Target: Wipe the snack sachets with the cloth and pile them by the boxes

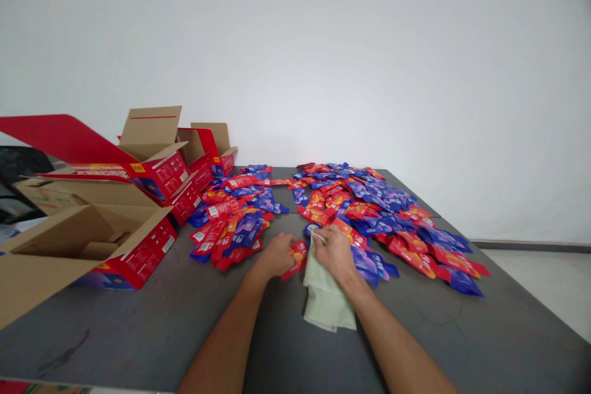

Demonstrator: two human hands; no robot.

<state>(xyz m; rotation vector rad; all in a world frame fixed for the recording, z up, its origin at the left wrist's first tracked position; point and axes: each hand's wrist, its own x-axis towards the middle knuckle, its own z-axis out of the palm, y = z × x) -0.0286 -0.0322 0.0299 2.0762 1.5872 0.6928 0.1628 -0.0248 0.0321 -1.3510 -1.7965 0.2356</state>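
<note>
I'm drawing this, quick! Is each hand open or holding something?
Left hand: closed, holding a red packet.
Right hand: closed, holding a pale cloth.

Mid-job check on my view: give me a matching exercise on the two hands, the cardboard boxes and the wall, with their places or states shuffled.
Column one:
1. Left hand
2. Right hand
3. Cardboard boxes
4. Wall

Column two:
A. Flaps open, along the left side of the table
B. Gripping a pale cloth
C. Pale, beyond the far edge
D. Fingers at a red packet

Pairs: 1-D, 2-B, 3-A, 4-C
</note>
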